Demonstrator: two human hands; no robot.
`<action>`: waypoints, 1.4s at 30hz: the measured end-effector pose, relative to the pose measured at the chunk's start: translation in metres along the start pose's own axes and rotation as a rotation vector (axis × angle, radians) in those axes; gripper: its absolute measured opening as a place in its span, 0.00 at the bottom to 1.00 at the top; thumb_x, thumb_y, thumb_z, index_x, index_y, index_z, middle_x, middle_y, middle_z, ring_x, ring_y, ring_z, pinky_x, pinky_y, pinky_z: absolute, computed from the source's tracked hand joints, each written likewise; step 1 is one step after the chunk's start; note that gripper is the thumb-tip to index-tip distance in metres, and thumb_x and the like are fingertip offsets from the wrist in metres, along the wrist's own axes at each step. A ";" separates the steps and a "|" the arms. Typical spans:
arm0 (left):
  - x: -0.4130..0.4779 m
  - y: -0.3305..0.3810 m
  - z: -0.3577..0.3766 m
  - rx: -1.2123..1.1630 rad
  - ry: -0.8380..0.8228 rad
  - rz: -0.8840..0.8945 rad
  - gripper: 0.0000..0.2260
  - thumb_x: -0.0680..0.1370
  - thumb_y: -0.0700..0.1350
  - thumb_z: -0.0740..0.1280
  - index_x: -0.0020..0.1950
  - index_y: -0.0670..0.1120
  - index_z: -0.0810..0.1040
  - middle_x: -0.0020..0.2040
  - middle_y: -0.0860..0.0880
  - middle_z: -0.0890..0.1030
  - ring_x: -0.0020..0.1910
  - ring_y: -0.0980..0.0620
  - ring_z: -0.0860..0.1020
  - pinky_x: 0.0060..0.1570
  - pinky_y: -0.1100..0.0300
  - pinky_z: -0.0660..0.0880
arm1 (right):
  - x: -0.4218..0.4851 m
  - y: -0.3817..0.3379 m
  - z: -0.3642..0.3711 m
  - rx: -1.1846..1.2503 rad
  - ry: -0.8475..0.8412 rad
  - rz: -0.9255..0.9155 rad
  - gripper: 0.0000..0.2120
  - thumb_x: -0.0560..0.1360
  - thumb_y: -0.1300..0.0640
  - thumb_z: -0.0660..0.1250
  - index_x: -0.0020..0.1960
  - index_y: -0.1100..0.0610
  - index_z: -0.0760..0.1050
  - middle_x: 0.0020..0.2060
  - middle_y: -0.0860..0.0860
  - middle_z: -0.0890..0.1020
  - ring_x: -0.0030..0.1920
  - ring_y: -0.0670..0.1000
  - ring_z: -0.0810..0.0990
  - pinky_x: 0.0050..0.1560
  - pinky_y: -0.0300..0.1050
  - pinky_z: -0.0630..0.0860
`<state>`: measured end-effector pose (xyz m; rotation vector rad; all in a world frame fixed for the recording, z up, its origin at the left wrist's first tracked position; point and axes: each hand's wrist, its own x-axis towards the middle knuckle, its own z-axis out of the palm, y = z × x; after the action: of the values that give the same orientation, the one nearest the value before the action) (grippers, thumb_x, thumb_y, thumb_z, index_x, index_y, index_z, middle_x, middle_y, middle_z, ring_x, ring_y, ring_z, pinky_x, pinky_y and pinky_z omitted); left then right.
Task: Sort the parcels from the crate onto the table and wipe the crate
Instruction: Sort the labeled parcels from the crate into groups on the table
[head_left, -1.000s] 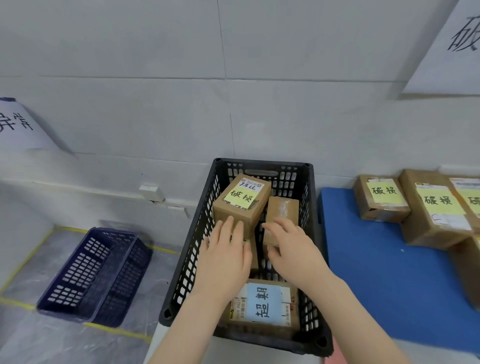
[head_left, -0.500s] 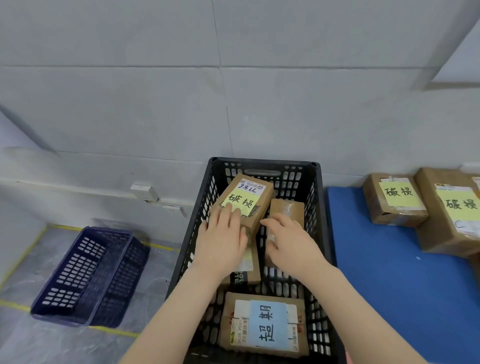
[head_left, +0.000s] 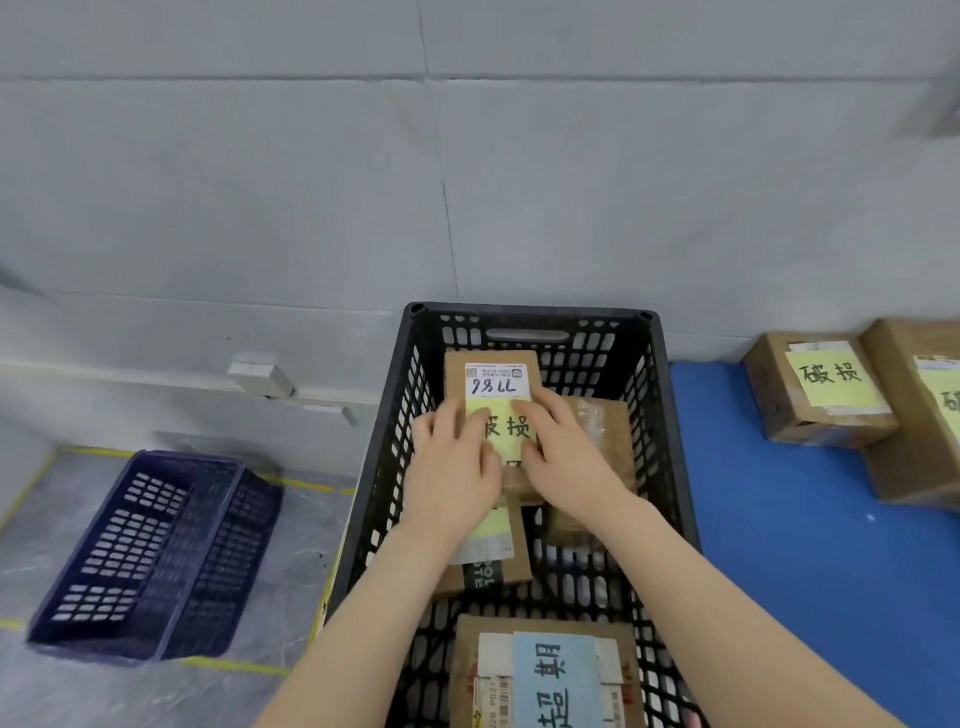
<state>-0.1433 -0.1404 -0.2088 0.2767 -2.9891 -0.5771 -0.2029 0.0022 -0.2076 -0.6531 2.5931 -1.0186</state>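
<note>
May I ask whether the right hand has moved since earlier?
Yes: against the black crate, the right hand shifted left, from the plain parcel onto the yellow-labelled parcel.

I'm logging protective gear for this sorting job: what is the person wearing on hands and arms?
Nothing visible: the left hand and right hand are bare, no gloves, rings or watch, and both forearms are uncovered by sleeves to the frame's edge.

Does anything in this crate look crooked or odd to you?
Mildly. The yellow-noted parcel under the left hand and right hand lies propped on other parcels in the black crate, and its handwritten white label reads upside down while the yellow note reads upright.
</note>
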 end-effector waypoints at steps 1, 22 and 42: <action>0.004 -0.003 0.000 -0.078 -0.033 -0.027 0.21 0.79 0.48 0.57 0.73 0.51 0.66 0.76 0.49 0.56 0.69 0.47 0.58 0.62 0.54 0.68 | -0.001 0.002 0.001 0.026 -0.007 0.006 0.25 0.79 0.60 0.60 0.75 0.53 0.61 0.76 0.45 0.53 0.70 0.40 0.59 0.62 0.26 0.63; -0.054 0.104 -0.099 0.000 0.281 0.246 0.26 0.74 0.53 0.51 0.72 0.51 0.65 0.77 0.54 0.60 0.63 0.45 0.71 0.38 0.56 0.75 | -0.118 -0.052 -0.093 0.171 0.468 -0.243 0.23 0.75 0.53 0.61 0.69 0.47 0.68 0.75 0.37 0.55 0.72 0.36 0.59 0.62 0.30 0.68; -0.148 0.338 0.013 -0.090 0.122 0.426 0.26 0.76 0.50 0.57 0.75 0.54 0.58 0.78 0.58 0.50 0.66 0.49 0.65 0.38 0.59 0.76 | -0.314 0.117 -0.217 0.102 0.579 -0.013 0.23 0.72 0.50 0.58 0.67 0.45 0.70 0.74 0.37 0.57 0.63 0.26 0.63 0.52 0.24 0.68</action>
<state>-0.0545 0.2016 -0.1006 -0.3137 -2.7676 -0.6134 -0.0577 0.3602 -0.1054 -0.3877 2.9822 -1.5185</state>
